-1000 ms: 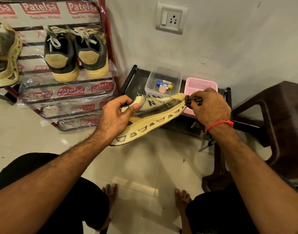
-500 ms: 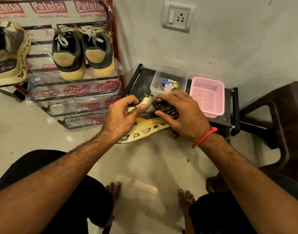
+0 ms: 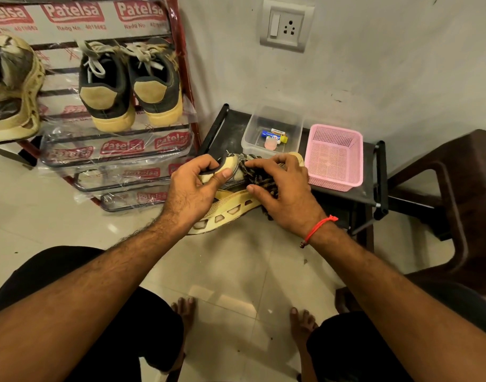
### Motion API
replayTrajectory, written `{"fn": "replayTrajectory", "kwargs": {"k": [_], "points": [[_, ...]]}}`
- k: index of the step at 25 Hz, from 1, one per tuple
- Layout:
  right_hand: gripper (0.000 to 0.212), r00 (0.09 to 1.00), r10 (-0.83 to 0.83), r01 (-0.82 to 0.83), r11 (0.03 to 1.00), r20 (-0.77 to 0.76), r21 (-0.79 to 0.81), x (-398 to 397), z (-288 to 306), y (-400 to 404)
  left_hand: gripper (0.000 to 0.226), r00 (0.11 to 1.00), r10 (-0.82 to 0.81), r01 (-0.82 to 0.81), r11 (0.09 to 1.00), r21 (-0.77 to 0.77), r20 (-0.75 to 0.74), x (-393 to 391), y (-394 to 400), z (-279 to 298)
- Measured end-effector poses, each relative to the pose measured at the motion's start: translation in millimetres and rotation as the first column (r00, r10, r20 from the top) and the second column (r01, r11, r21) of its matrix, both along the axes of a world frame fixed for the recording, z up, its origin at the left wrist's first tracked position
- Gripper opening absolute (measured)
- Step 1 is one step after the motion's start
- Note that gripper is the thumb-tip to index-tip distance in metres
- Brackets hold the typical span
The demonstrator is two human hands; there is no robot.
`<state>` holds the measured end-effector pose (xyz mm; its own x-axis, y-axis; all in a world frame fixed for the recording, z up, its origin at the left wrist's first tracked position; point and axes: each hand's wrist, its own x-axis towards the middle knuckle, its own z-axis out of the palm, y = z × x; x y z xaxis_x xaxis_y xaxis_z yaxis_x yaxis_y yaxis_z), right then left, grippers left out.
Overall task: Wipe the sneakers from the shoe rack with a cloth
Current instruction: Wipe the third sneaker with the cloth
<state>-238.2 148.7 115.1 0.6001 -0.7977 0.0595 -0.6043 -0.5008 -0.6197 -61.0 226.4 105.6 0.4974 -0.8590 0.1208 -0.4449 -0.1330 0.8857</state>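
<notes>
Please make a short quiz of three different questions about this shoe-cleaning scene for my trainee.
1. True or false: the left hand grips the sneaker.
2. What does the right hand press on the sneaker? A) brush B) cloth C) sponge
3. Fill in: the pair of dark sneakers stands on the shoe ____.

Key: 1 true; 2 B; 3 rack.
</notes>
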Motion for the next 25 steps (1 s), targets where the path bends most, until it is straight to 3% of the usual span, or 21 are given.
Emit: {"fn": "replayTrajectory", "kwargs": {"k": [3, 5, 7, 9, 11, 13, 15, 17, 19, 23, 25], "points": [[0.036, 0.999, 0.006, -0.004, 0.999, 0.05, -0.041, 0, -4, -1, 0.017, 1.0, -0.011, 0.011, 0.999, 0.03, -0.014, 0, -1, 0], [0.03, 0.988, -0.079, 0.093, 0.99, 0.13, -0.105, -8, 1, -16, 0.018, 1.0, -0.024, 0.023, 0.999, 0.047, 0.006, -3, 0, 3], [0.028, 0.976, -0.209, 0.219, 0.942, 0.067, -0.255, -20, 6, -35, 0.019, 0.999, -0.034, 0.033, 0.999, 0.04, 0.022, -4, 0, 6], [0.028, 0.967, -0.242, 0.204, 0.92, -0.074, -0.336, -26, 5, -43, 0.02, 0.998, -0.05, 0.049, 0.998, 0.029, 0.028, -5, 1, 6], [0.028, 0.99, -0.106, 0.079, 0.963, -0.091, -0.256, -19, 0, -31, 0.018, 0.997, -0.066, 0.065, 0.998, 0.018, 0.045, -7, 2, 4], [0.03, 0.998, 0.037, -0.028, 0.987, 0.053, -0.16, -3, -1, -5, 0.016, 0.994, -0.065, 0.064, 0.998, 0.017, 0.082, -8, 4, 1], [0.033, 0.973, 0.135, -0.104, 0.98, 0.185, -0.169, 9, 2, 16, 0.015, 0.995, -0.048, 0.048, 0.999, 0.005, 0.092, -7, 6, -1], [0.035, 0.967, 0.183, -0.143, 0.965, 0.175, -0.221, 11, 6, 17, 0.015, 0.998, -0.033, 0.034, 0.999, -0.028, 0.054, -4, 6, 0], [0.033, 0.989, 0.107, -0.08, 0.967, 0.098, -0.242, 3, 4, -5, 0.018, 0.998, -0.037, 0.039, 0.998, -0.058, 0.045, -2, 5, 2], [0.026, 0.976, -0.212, 0.202, 0.964, -0.04, -0.17, -27, 2, -53, 0.019, 0.99, -0.074, 0.078, 0.997, -0.024, 0.12, -6, 3, 2], [0.023, 0.984, -0.176, 0.176, 0.977, 0.01, -0.124, -21, 5, -38, 0.018, 0.986, -0.08, 0.083, 0.997, -0.01, 0.145, -10, 3, 1]]}}
